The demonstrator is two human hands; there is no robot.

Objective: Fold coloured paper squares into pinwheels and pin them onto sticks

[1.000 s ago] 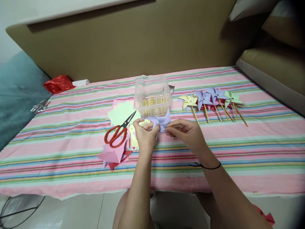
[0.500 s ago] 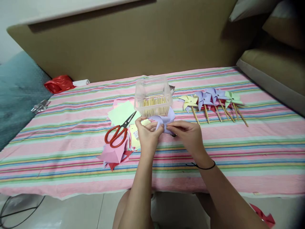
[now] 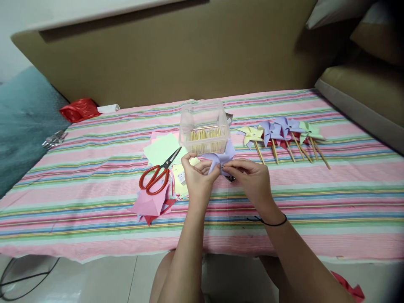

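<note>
Fingers (image 3: 202, 165) of the left hand (image 3: 197, 181) pinch the near left part of a lilac paper pinwheel (image 3: 219, 159), while the fingertips of the right hand (image 3: 252, 179) close on its centre from the right, thumb and forefinger pressed together there. Both hands hold the paper just above the bed, right in front of the clear plastic box (image 3: 203, 126).

Such folded paper is very light and soft, so it probably needs only a gentle pinch; a hard squeeze would likely crease the curled vanes. The safest hold looks to be at the middle, where the layers overlap and are stiffest, with the vanes left free. Thin sheets can also slip between dry fingertips, so the two-handed grip seems sensible.

Outward from the hands, the box holds a layer of thin wooden sticks (image 3: 205, 136). Left of the hands lie red-handled scissors (image 3: 158, 173) on a loose stack of coloured paper sheets (image 3: 160, 149), with a folded pink piece (image 3: 148, 204) nearer. To the right, a row of finished pinwheels (image 3: 282, 132) on sticks lies on the striped sheet (image 3: 78, 198) that covers the bed. Far left, a red plastic bag (image 3: 79, 109) sits at the edge. A thin black band (image 3: 271, 221) circles the right wrist.
</note>
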